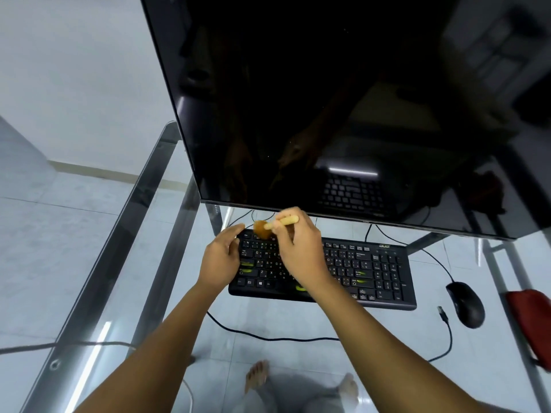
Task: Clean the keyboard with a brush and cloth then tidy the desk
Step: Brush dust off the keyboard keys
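A black keyboard [366,269] lies on the glass desk [298,323] under the monitor. My right hand [298,248] grips a small brush [265,228] by its pale wooden handle, and the brown bristles touch the keys at the keyboard's far left corner. My left hand [222,257] holds the keyboard's left end, fingers curled over its edge. A red cloth [533,320] lies at the desk's right edge.
A large dark monitor [343,99] stands just behind the keyboard. A black mouse [466,304] sits right of the keyboard, with a loose USB plug [442,314] and black cable [268,336] on the glass. My bare feet show through the desk top.
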